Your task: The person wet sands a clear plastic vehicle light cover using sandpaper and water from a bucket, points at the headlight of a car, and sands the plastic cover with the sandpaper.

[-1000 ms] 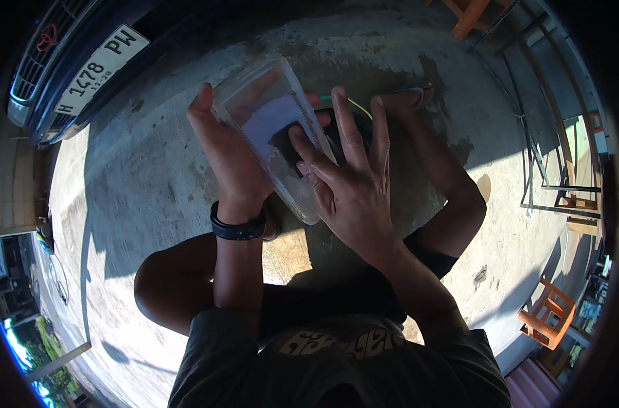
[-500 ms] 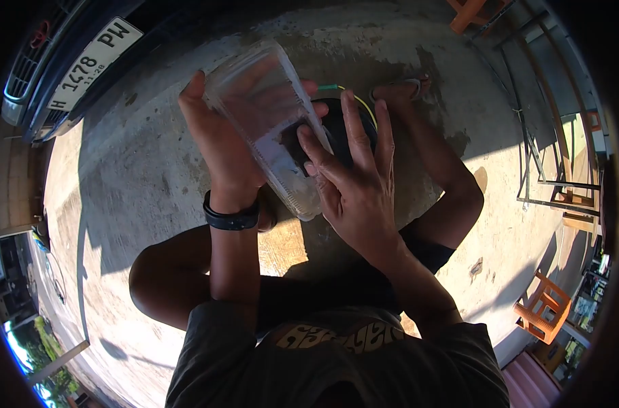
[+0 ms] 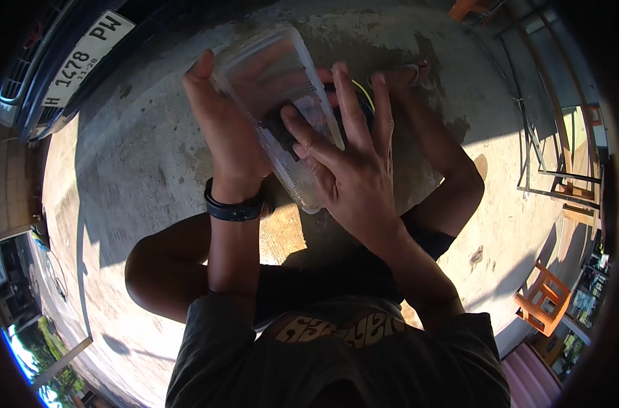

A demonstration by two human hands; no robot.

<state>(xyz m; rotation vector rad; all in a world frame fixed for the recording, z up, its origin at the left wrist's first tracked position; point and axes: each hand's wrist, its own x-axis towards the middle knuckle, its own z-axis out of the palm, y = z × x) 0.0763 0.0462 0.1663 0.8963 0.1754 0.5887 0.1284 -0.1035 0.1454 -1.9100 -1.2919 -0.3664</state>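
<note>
We see hard sunlight bleaching the concrete floor (image 3: 153,326) almost to white at lower left, while shade covers its middle and upper part. The left hand (image 3: 231,139) and right hand (image 3: 360,177) are in that shade — dim but readable — and the clear plastic box (image 3: 298,185) carries only soft, pale reflections. We lose texture in the dark pad (image 3: 279,128) and the shirt (image 3: 330,381). A slanting shadow lies beside the orange stool (image 3: 549,299). At the margins we get bowed lines, glare around the greenery (image 3: 51,340) and black corners.
</note>
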